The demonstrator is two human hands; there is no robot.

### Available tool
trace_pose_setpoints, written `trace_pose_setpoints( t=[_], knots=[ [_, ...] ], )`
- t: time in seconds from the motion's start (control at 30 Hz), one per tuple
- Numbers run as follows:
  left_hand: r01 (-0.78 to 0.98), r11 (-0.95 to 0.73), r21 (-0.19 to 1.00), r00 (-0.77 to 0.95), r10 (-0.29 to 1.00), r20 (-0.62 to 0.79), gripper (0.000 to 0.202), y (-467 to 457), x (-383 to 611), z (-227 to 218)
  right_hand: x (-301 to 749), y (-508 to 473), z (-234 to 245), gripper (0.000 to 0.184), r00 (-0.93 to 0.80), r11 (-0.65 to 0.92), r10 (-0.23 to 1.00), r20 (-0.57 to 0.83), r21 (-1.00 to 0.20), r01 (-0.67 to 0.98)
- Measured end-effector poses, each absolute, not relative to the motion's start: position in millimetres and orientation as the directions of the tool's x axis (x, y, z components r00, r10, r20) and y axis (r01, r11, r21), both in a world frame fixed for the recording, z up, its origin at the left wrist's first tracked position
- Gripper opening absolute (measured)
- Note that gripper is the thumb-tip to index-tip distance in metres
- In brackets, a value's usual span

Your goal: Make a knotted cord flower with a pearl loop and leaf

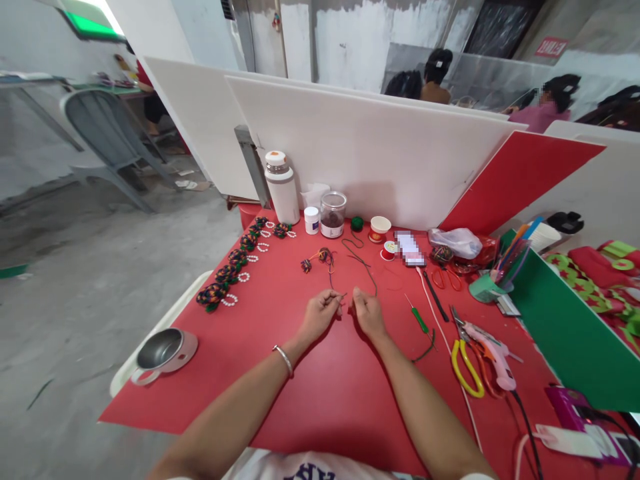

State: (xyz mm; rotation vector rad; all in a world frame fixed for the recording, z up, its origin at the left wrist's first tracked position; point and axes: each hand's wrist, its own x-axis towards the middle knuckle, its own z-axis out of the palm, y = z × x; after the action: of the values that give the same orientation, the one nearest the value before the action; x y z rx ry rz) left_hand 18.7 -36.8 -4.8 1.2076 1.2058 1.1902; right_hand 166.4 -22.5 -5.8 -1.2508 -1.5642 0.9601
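My left hand [323, 312] is closed in a pinch on a thin dark cord [331, 270], whose short end pokes out past the fingertips. That cord runs back toward a small multicoloured knotted piece [324, 255] on the red table. Close by on the right, my right hand [368, 312] is closed, thumb up, and a dark green cord [367, 265] leads from a green spool [357, 223] down to it. What lies inside its fingers is mostly hidden. A small gap separates the two hands, above the tabletop.
Several knotted bracelets with white beads [227, 273] line the left edge, above a metal mug [167, 353]. A white thermos [283, 190] and a glass jar [333, 215] stand behind. On the right lie a green-handled hook [419, 319], yellow-handled pliers [467, 370] and a pink glue gun [493, 353].
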Motion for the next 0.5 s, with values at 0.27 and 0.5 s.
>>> trace_pose_setpoints(
  t=[0.27, 0.5],
  knots=[
    [0.097, -0.033, 0.995, 0.059, 0.998, 0.028, 0.024, -41, 20, 0, 167, -17, -10, 0.054, -0.162, 0.3, 0.954, 0.252, -0.775, 0.557],
    [0.095, -0.014, 0.995, 0.043, 0.999, 0.01, 0.025, -38, 18, -2, 175, -15, -13, 0.035, -0.242, 0.359, 0.932, 0.271, -0.794, 0.491]
  ],
)
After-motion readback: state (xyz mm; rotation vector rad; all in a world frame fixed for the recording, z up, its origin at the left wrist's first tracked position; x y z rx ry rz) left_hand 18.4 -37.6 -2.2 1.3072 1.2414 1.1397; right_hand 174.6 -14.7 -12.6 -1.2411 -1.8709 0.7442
